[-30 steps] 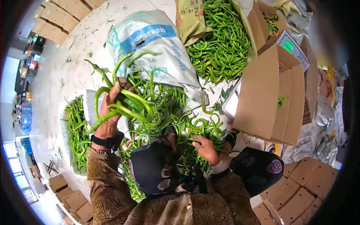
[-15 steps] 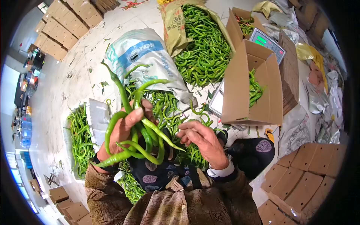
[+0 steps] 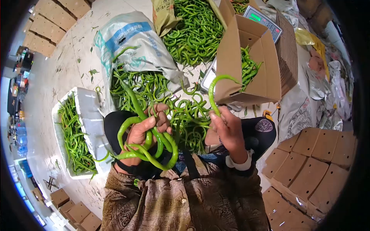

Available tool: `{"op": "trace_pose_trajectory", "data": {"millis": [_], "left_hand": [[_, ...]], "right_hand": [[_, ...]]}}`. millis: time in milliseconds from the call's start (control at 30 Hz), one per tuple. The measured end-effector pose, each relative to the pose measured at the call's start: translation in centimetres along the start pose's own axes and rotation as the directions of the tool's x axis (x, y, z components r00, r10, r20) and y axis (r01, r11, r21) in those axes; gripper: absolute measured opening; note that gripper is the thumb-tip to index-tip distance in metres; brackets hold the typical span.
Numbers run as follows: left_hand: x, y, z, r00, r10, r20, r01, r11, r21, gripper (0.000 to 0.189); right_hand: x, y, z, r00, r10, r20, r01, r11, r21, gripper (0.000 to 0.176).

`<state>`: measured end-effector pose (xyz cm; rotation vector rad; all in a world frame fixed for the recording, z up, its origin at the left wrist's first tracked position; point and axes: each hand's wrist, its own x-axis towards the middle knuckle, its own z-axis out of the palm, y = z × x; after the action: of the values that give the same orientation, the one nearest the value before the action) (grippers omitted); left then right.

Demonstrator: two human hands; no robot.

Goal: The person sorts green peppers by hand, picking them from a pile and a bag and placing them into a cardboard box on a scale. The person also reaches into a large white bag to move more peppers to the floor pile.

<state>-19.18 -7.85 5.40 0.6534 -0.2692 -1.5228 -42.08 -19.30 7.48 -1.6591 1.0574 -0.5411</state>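
Observation:
My left hand (image 3: 139, 134) is closed around several long green chili peppers (image 3: 133, 96), which curl out above and below the fingers. Between the thumb and fingers of my right hand (image 3: 231, 134) is a single hooked green chili pepper (image 3: 211, 94), its curved end reaching toward the cardboard box. Loose chili peppers (image 3: 189, 119) lie in a heap on the floor below and between my hands. More of them spill from the mouth of a white woven sack (image 3: 135, 42) beyond my left hand.
An open cardboard box (image 3: 227, 57) with some peppers stands right of centre, near a digital scale display (image 3: 262, 24). A foam box (image 3: 86, 119) of peppers sits at left. A yellowish sack (image 3: 163, 17) full of peppers lies ahead. Stacked cartons (image 3: 312, 165) are at lower right.
My right hand, empty before, now holds one chili pepper and has moved slightly right and up. My left hand still grips its bunch. The view has shifted, so the surroundings sit higher.

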Motion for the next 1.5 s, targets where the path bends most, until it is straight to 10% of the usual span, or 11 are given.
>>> {"op": "trace_pose_trajectory", "data": {"millis": [67,133,200,267,367,600,1267,1467,1500], "left_hand": [[0.5,-0.2,-0.9,0.996,0.053,0.075,-0.039,0.984,-0.173,0.053],[1.2,-0.6,-1.2,0.992,0.081,0.097,-0.053,0.963,-0.264,0.05],[1.8,-1.2,-1.1,0.981,0.168,0.101,-0.115,0.908,-0.403,0.047],[2.5,-2.0,-1.3,0.975,0.189,0.12,-0.122,0.898,-0.422,0.046],[3.0,-3.1,-2.0,0.968,0.206,0.143,-0.119,0.878,-0.463,0.047],[2.9,-3.5,-2.7,0.973,0.22,0.068,-0.186,0.924,-0.334,0.054],[3.0,-5.0,-3.0,0.994,0.093,-0.061,-0.101,0.987,-0.127,0.064],[2.5,-5.2,-1.8,0.982,0.11,0.156,-0.097,0.991,-0.089,0.073],[2.1,-5.0,-2.3,0.99,0.04,0.132,-0.035,0.998,-0.045,0.071]], "right_hand": [[-0.4,1.6,0.7,0.984,0.177,0.027,-0.169,0.968,-0.188,0.023],[-1.6,4.8,2.5,0.847,-0.515,-0.132,0.389,0.77,-0.506,0.032],[-2.9,3.8,3.0,0.967,-0.012,0.256,0.009,1.0,0.012,0.045],[-3.4,0.6,4.7,0.899,0.087,0.429,-0.388,0.613,0.688,0.05],[-3.0,1.3,7.2,0.866,0.035,0.498,-0.482,0.319,0.816,0.056],[-3.1,0.7,7.0,0.999,0.02,0.045,-0.044,0.787,0.615,0.065],[-2.4,0.5,6.7,0.961,0.244,0.129,-0.255,0.606,0.754,0.032],[-1.6,2.6,6.6,0.911,0.146,0.386,-0.401,0.089,0.912,0.038],[-1.7,1.8,6.1,0.866,0.277,0.417,-0.477,0.201,0.856,0.04]]}}
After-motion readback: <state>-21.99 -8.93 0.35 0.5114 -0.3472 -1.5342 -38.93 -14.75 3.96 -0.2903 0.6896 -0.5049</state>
